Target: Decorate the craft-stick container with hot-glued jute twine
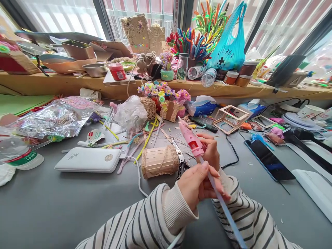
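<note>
A pink hot glue gun [190, 137] points up and away over the table, its handle wrapped by my right hand [211, 150]. From its rear end runs a long translucent glue stick [225, 207], which my left hand [198, 183] pinches between thumb and fingers just behind the gun. Left of the hands lies a barrel-shaped piece [159, 162] of wooden sticks with twine round both ends. Scissors [178, 152] rest beside it, their handles partly hidden behind my left hand.
A white power bank [88, 159] with a cable lies to the left, a phone [269, 159] to the right. A wooden stick frame [231, 117], a twine ball [148, 107] and a plastic bottle [20, 152] stand around. Craft supplies crowd the window ledge [98, 83].
</note>
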{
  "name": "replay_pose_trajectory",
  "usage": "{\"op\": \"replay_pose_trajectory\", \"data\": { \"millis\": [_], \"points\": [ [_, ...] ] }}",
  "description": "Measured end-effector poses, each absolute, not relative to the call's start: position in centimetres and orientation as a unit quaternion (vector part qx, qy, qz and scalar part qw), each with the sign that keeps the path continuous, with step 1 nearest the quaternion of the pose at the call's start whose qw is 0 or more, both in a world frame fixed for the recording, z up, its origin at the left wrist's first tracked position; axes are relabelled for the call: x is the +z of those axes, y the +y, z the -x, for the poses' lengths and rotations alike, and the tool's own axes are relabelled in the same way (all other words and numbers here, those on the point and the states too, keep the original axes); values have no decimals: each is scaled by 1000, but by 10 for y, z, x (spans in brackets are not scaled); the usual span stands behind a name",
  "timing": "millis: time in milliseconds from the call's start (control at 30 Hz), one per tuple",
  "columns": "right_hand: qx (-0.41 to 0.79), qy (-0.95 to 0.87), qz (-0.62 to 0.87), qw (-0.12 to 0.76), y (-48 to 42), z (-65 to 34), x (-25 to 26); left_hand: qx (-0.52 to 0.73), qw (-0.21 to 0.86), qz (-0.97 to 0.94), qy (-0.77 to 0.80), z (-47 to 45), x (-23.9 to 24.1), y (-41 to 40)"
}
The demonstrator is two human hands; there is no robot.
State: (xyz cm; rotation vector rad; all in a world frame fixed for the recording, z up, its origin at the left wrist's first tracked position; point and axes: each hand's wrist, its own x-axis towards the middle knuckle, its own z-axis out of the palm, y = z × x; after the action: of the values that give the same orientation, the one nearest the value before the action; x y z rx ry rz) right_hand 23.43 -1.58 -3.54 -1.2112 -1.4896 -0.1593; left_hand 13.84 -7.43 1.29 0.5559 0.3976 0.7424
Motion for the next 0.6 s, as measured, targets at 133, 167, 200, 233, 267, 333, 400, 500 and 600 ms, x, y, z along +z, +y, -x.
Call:
{"op": "replay_pose_trajectory", "data": {
  "millis": [133,167,200,233,267,333,400,500,600],
  "points": [
    [-55,-644,514,564,-18,-233,-30,365,892,-246,98,-138,1,-75],
    [-53,-646,515,561,-19,-233,-29,362,897,-242,81,-136,0,-75],
    [-52,-648,517,557,-20,-233,-27,356,901,-239,68,-135,0,-75],
    [-51,-648,521,553,-21,-233,-26,350,905,-235,58,-134,0,-75],
    [-52,-650,525,547,-21,-233,-23,342,909,-233,50,-133,0,-75],
    [-61,-666,530,522,-23,-233,-19,326,915,-232,42,-131,2,-75],
    [-69,-690,528,490,-24,-234,-13,321,917,-232,49,-130,4,-75],
    [-66,-704,532,465,-24,-236,-8,317,917,-233,70,-130,6,-77],
    [-66,-689,551,465,-24,-238,-8,309,920,-230,77,-129,6,-78]
  ]
}}
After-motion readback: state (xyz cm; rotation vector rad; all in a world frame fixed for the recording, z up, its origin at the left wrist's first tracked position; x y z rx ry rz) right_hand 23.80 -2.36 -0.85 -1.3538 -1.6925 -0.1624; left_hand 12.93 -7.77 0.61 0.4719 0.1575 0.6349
